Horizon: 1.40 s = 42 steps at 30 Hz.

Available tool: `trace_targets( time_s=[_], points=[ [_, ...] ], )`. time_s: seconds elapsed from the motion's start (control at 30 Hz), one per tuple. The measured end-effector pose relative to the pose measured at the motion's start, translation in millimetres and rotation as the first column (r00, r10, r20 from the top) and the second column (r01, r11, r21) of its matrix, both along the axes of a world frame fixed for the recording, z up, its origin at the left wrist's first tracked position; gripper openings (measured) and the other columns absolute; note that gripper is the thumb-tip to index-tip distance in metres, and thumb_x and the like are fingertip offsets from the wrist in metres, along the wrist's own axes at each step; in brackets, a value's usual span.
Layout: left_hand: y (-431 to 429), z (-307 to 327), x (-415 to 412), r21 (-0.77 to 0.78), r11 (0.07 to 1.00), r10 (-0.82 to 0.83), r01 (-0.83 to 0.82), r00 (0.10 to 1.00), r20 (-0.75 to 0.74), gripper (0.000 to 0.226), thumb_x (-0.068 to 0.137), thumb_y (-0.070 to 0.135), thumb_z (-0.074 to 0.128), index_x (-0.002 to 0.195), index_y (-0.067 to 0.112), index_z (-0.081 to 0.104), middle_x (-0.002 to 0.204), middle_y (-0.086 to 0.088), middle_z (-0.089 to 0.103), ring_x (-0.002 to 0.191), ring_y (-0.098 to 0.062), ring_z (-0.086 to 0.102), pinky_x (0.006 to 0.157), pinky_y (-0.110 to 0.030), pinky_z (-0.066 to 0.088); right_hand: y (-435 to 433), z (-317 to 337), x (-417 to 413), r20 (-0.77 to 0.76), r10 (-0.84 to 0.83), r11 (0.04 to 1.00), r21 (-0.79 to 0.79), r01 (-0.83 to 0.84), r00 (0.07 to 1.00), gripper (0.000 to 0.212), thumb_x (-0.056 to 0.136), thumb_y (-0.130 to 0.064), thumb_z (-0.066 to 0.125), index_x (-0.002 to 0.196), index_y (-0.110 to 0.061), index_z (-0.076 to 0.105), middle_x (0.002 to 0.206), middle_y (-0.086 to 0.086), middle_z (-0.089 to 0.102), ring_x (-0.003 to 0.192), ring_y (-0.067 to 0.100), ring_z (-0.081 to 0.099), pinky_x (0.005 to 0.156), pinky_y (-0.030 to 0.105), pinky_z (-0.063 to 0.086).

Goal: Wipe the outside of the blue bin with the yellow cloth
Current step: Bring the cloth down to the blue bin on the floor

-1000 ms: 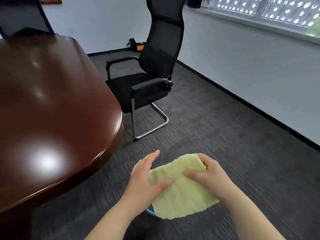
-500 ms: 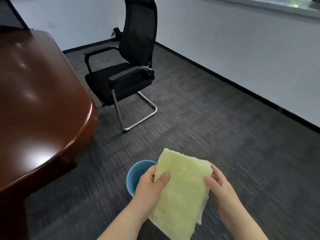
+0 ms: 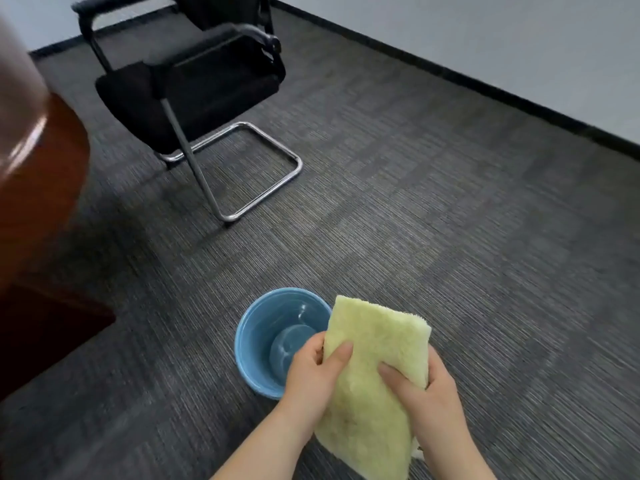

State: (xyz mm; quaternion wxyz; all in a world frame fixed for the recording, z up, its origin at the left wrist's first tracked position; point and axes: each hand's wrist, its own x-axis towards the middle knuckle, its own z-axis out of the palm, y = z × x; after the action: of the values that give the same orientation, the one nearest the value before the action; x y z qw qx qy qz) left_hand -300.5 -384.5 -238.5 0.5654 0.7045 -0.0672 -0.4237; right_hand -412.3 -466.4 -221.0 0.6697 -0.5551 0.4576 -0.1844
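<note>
Down low, both the left hand [image 3: 313, 372] and right hand [image 3: 427, 393] pinch the yellow cloth [image 3: 374, 382] by its side edges, above the blue bin [image 3: 256, 344] standing on the grey carpet [image 3: 415, 202].

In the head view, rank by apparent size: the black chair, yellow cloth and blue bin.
1. Black office chair with chrome frame, cropped at top.
2. Yellow terry cloth, held nearer the camera, so its lead over the bin is unsure.
3. Round blue plastic bin, partly hidden behind the cloth.
</note>
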Motion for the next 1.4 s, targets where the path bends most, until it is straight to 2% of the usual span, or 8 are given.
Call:
trace_targets(
  time_s=[0.1,0.23,0.43,0.6,0.73,0.93,1.23,1.4],
  points=[
    [-2.8,-73.0,17.1,0.025,0.999,-0.034,0.033,0.998,0.046,0.011,0.082,0.023,0.057,0.092,0.025,0.062,0.090,0.009,0.068,0.082,-0.003,0.062,0.065,-0.010,0.047,-6.1,-70.8,8.9,-0.010,-0.015,0.999,-0.046,0.015,1.000,0.030,0.067,0.000,0.070,0.075,-0.026,0.059,0.064,-0.026,0.067,0.057,-0.007,0.060,0.043,0.006,0.043],
    [-12.1,-159.5,39.6,0.024,0.999,-0.043,0.040,0.987,0.153,0.016,0.086,0.013,0.052,0.079,0.026,0.058,0.078,0.008,0.062,0.073,-0.002,0.057,0.058,0.000,0.041,-22.8,-151.6,15.4,-0.055,-0.062,0.983,-0.175,0.051,0.997,0.027,0.067,-0.007,0.072,0.073,-0.030,0.058,0.065,-0.010,0.066,0.058,-0.008,0.058,0.045,0.008,0.043],
    [-29.7,-263.0,72.7,0.221,0.944,-0.320,0.244,0.840,0.439,0.003,0.082,0.032,0.056,0.082,0.035,0.056,0.087,0.017,0.059,0.086,0.000,0.055,0.068,-0.005,0.038,-57.1,-245.7,31.6,-0.142,-0.123,0.906,-0.420,0.053,0.982,0.020,0.067,-0.024,0.071,0.072,-0.027,0.052,0.073,0.002,0.060,0.064,0.015,0.058,0.057,0.033,0.046],
    [-17.7,-295.6,72.8,0.553,0.750,-0.648,0.363,0.573,0.502,0.064,0.068,0.057,0.061,0.123,0.030,0.043,0.120,0.017,0.046,0.114,-0.008,0.045,0.093,-0.026,0.036,-65.3,-288.8,35.2,-0.195,-0.182,0.886,-0.457,0.075,0.964,0.021,0.070,-0.026,0.069,0.071,-0.030,0.048,0.080,0.003,0.059,0.066,0.016,0.056,0.058,0.034,0.044],
    [-12.1,-302.9,61.0,0.663,0.599,-0.792,0.449,0.459,0.404,0.081,0.062,0.060,0.063,0.131,0.029,0.033,0.133,0.010,0.046,0.119,-0.012,0.045,0.098,-0.029,0.035,-67.1,-299.2,40.3,-0.245,-0.153,0.892,-0.451,0.027,0.957,0.019,0.071,-0.023,0.067,0.073,-0.027,0.049,0.080,0.002,0.059,0.066,0.016,0.056,0.058,0.035,0.044],
    [-22.0,-306.5,55.3,0.602,0.715,-0.689,0.356,0.505,0.519,0.046,0.076,0.036,0.057,0.119,0.024,0.045,0.117,0.003,0.059,0.106,-0.018,0.054,0.085,-0.029,0.043,-71.9,-306.8,41.7,-0.234,-0.129,0.877,-0.480,0.001,0.964,0.022,0.070,-0.022,0.067,0.070,-0.029,0.047,0.076,-0.002,0.056,0.065,0.013,0.054,0.053,0.030,0.040],
    [1.5,-276.1,110.5,0.286,0.958,-0.236,0.033,0.657,0.716,0.011,0.077,0.024,0.060,0.086,0.024,0.066,0.084,0.004,0.071,0.086,-0.022,0.062,0.075,-0.035,0.047,-70.6,-292.7,45.3,-0.166,-0.141,0.848,-0.529,0.032,0.976,0.023,0.071,-0.023,0.067,0.068,-0.031,0.046,0.078,-0.004,0.056,0.067,0.010,0.053,0.053,0.029,0.039],
    [17.0,-271.7,128.0,0.033,0.998,0.017,-0.050,0.767,0.642,0.024,0.077,0.010,0.062,0.075,0.034,0.067,0.057,0.029,0.064,0.067,0.005,0.060,0.070,-0.022,0.048,-56.6,-288.3,69.1,-0.188,-0.046,0.802,-0.593,-0.076,0.981,0.028,0.070,-0.019,0.066,0.065,-0.034,0.043,0.076,-0.007,0.052,0.065,0.007,0.050,0.052,0.025,0.035]
  ],
)
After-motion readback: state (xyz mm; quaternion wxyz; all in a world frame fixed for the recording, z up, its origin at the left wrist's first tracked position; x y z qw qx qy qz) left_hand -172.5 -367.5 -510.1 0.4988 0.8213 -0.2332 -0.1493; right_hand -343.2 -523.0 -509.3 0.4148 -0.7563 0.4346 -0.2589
